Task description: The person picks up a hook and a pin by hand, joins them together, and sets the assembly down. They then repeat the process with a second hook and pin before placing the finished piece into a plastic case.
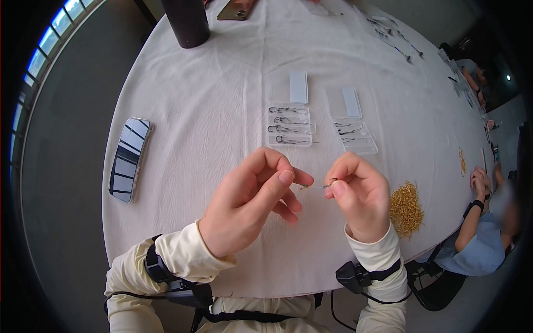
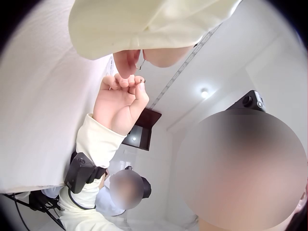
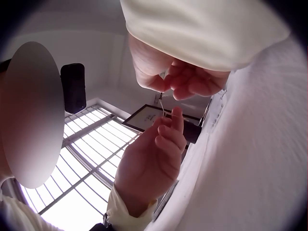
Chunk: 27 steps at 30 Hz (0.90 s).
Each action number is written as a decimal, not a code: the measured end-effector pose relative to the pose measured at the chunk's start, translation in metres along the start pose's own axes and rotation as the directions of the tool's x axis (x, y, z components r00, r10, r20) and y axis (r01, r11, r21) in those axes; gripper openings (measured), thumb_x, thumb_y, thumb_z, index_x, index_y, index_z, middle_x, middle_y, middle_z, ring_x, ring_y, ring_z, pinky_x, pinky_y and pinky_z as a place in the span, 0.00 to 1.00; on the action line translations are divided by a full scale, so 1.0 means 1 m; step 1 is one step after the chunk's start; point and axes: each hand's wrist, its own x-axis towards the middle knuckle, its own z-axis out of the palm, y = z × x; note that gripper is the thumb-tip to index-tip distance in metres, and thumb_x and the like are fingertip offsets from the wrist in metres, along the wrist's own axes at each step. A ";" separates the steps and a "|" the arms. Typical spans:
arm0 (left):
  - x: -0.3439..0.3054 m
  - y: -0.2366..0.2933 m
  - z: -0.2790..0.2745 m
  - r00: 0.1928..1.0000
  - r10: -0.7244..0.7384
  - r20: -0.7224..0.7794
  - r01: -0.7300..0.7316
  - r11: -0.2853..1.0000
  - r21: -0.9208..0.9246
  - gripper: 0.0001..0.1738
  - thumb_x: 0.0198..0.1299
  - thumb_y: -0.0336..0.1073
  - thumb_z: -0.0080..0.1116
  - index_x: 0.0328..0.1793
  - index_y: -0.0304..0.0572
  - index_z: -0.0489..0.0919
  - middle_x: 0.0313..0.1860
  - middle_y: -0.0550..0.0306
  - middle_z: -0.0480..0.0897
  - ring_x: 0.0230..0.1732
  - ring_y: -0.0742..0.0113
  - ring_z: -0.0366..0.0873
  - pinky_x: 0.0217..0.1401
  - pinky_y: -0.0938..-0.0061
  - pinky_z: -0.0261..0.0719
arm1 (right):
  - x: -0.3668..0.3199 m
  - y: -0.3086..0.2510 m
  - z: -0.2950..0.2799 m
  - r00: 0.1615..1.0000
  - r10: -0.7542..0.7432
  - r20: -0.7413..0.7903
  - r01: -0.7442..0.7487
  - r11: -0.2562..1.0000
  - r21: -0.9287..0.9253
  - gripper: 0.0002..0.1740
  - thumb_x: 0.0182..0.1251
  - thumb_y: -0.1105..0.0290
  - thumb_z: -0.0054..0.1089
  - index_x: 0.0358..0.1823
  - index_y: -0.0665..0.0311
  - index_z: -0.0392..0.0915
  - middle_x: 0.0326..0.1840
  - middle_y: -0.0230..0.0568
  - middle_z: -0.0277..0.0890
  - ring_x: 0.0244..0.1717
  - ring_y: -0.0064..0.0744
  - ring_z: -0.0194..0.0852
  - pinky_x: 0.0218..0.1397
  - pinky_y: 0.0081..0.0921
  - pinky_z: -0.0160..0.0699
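Note:
Both hands meet over the white table in the head view. The thumb and fingers of my left hand (image 1: 244, 202) hold a tiny gold-coloured piece (image 1: 304, 187) at the fingertips. Opposite it, my right hand (image 1: 362, 194) pinches a small dark fish hook (image 1: 333, 179) between thumb and forefinger. A thin pale line (image 1: 316, 187) spans the short gap between the hands. In the right wrist view the line (image 3: 162, 107) runs down to the left fingertips. To the right of the right hand lies a heap of small gold-coloured pieces (image 1: 407, 210).
Beyond the hands stand two open clear plastic boxes, one (image 1: 290, 125) and another (image 1: 355, 135), with dark hooks in their compartments. A phone (image 1: 131, 160) lies at left. At the far edge are a dark cup (image 1: 187, 22) and another phone (image 1: 236, 9). Another person (image 1: 472, 238) sits at right.

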 end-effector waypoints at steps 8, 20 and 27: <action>-0.002 -0.005 -0.001 0.990 0.139 -0.017 -0.134 0.979 0.156 0.08 0.72 0.37 0.49 0.45 0.39 0.70 0.39 0.57 0.76 0.31 0.77 0.73 0.32 0.81 0.76 | 0.002 -0.003 0.013 1.000 0.003 0.010 -0.004 0.996 0.084 0.04 0.69 0.75 0.52 0.42 0.66 0.69 0.40 0.35 0.73 0.44 0.21 0.72 0.52 0.22 0.72; -0.005 -0.003 0.002 0.988 0.152 -0.038 -0.147 0.982 0.120 0.07 0.72 0.35 0.50 0.46 0.40 0.70 0.39 0.56 0.79 0.29 0.77 0.73 0.30 0.81 0.75 | -0.001 -0.004 0.012 0.971 0.157 0.178 -0.191 0.963 0.192 0.06 0.74 0.71 0.48 0.45 0.66 0.66 0.43 0.38 0.76 0.45 0.24 0.77 0.52 0.25 0.77; -0.005 -0.003 0.002 0.985 0.161 -0.055 -0.154 0.981 0.116 0.07 0.71 0.34 0.49 0.46 0.38 0.70 0.39 0.54 0.79 0.27 0.76 0.73 0.29 0.80 0.75 | -0.004 -0.002 0.013 0.988 0.106 0.109 -0.126 0.973 0.194 0.06 0.74 0.72 0.49 0.45 0.66 0.66 0.38 0.35 0.73 0.38 0.21 0.75 0.44 0.22 0.80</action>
